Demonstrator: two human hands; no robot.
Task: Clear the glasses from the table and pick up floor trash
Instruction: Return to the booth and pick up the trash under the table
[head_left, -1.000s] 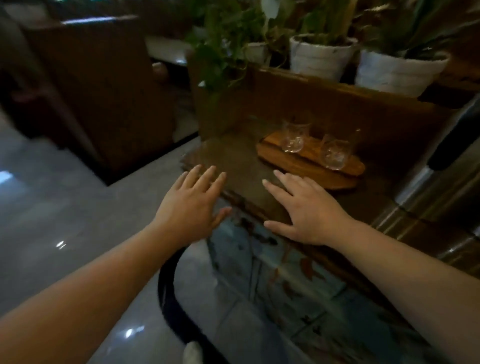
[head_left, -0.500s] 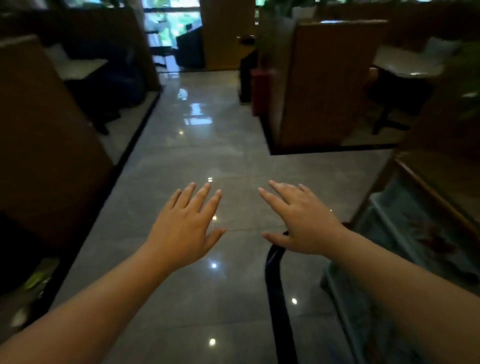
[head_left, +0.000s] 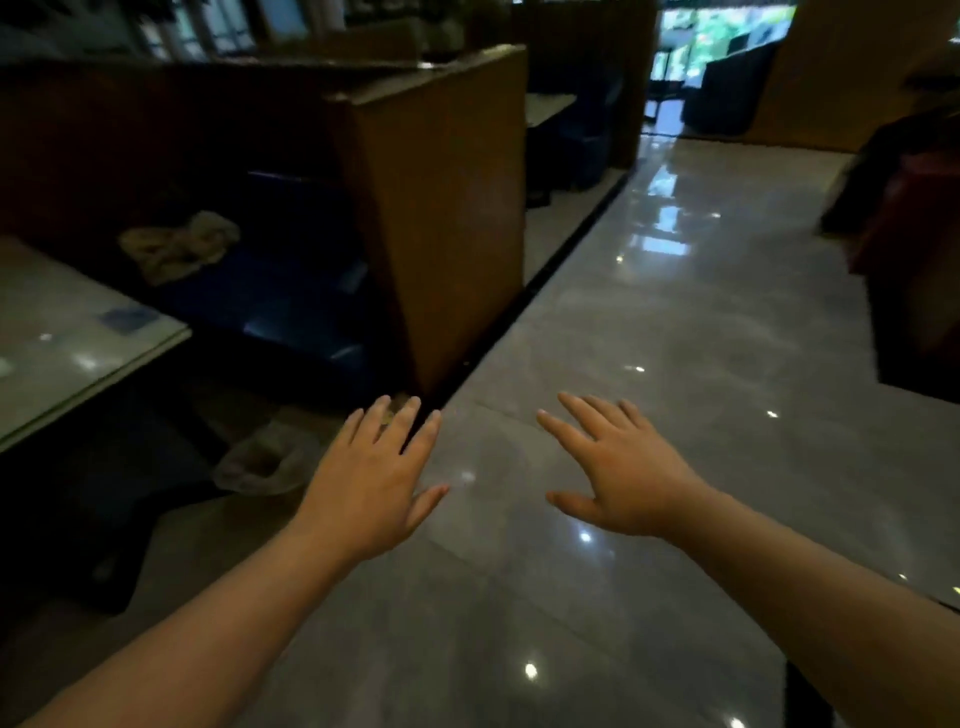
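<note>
Hands hover empty, left hand (head_left: 371, 486) and right hand (head_left: 621, 470) splayed palm-down, probably poised toward the crumpled clear plastic bag (head_left: 265, 460) beneath the pale glossy table (head_left: 78, 343).

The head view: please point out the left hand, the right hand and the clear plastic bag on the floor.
left hand (head_left: 370, 493), head view, on the back of the hand.
right hand (head_left: 626, 480), head view, on the back of the hand.
clear plastic bag (head_left: 262, 460), head view, on its crumpled middle.
</note>
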